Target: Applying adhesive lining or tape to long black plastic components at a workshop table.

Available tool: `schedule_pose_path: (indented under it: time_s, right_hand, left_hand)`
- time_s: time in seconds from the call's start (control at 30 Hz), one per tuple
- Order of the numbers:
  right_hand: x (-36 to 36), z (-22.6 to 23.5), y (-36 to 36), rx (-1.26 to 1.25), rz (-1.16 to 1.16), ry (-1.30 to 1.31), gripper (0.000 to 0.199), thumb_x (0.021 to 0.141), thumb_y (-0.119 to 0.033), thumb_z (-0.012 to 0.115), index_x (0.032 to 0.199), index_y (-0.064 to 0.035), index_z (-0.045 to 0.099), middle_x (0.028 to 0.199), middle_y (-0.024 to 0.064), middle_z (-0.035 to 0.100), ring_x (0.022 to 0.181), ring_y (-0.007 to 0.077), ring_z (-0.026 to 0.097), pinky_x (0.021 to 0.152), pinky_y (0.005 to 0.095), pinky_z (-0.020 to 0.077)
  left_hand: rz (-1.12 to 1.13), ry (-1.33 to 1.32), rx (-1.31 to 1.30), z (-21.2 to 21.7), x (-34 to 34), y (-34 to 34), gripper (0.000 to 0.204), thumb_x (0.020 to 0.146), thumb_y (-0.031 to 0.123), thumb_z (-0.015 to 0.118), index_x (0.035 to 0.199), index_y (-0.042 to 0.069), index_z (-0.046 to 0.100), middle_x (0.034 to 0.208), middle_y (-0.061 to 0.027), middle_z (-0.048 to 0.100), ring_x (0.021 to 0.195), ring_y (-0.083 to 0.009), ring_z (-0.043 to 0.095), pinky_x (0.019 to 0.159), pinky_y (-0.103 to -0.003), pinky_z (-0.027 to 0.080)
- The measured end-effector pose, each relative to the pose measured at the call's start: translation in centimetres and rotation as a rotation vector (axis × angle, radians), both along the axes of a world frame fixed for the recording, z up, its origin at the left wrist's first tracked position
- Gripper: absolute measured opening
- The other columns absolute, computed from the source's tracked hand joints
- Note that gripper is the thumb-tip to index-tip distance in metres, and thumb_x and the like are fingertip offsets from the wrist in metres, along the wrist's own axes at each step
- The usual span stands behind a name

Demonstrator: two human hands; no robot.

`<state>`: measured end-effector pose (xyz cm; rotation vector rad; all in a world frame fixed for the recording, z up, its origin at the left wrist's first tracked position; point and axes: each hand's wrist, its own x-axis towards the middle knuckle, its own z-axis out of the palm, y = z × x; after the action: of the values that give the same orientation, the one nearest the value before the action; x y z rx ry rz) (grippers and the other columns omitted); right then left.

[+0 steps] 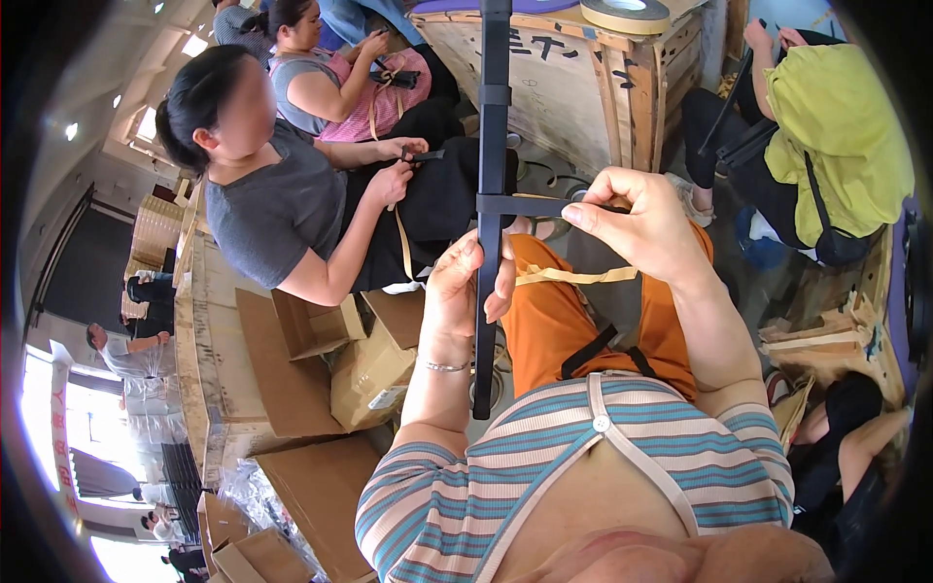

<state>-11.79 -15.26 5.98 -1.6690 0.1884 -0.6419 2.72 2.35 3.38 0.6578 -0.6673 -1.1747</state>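
Note:
A long, narrow black bar [493,146] stands nearly upright in the view, running from the top edge down to my chest. My left hand [457,282] wraps round its lower part, fingers curled at the sides. A black tape strip [539,206] goes round the bar just above that hand and stretches off to the right. Its free end is pinched between thumb and fingers of my right hand [641,219]. Below, a thin tan paper-like strip [583,277] hangs in a curve over my orange trousers; where it joins is partly hidden.
Open cardboard boxes [374,374] stand at my left, by a wooden panel [228,350]. A seated person in grey [277,194] works close by on the left, another in yellow [836,146] at the right. Ahead is a wooden crate [573,97] with a tape roll [625,12] on top.

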Motion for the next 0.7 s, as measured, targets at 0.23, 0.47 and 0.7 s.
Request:
schedule_pose_path:
  time_s: [0.23,0.47,0.7]
  right_hand:
    - [-0.1,0.3,0.6,0.025,-0.012,0.011,0.016,0.077,-0.011,0.067,0.072,0.0017,0.059,0.066,0.0065,0.064,0.06,0.0053,0.056,0.052,0.021,0.0429]
    - [-0.6,0.7,1.1,0.022,-0.013,-0.021,0.016,0.077,-0.011,0.068,0.072,0.0017,0.06,0.065,0.0047,0.063,0.058,0.0043,0.053,0.05,0.0199,0.0402]
    - [-0.5,0.2,0.7,-0.008,-0.016,-0.01,0.015,0.077,-0.01,0.068,0.071,0.0008,0.06,0.063,0.0039,0.062,0.057,0.0037,0.052,0.049,0.0199,0.0391]
  left_hand:
    - [0.048,-0.038,-0.013,0.2,-0.3,-0.2,0.038,0.087,0.03,0.053,0.096,-0.006,0.047,0.06,-0.012,0.051,0.037,-0.0121,0.04,0.031,-0.022,0.032]
    - [0.414,-0.354,0.089,0.4,-1.2,-0.1,0.033,0.089,0.03,0.051,0.095,-0.002,0.048,0.062,-0.0081,0.051,0.044,-0.0085,0.04,0.037,-0.019,0.03]
    - [0.319,-0.34,0.072,0.6,-0.9,0.4,0.036,0.088,0.033,0.053,0.095,-0.002,0.048,0.06,-0.0072,0.049,0.041,-0.0083,0.039,0.037,-0.019,0.029]
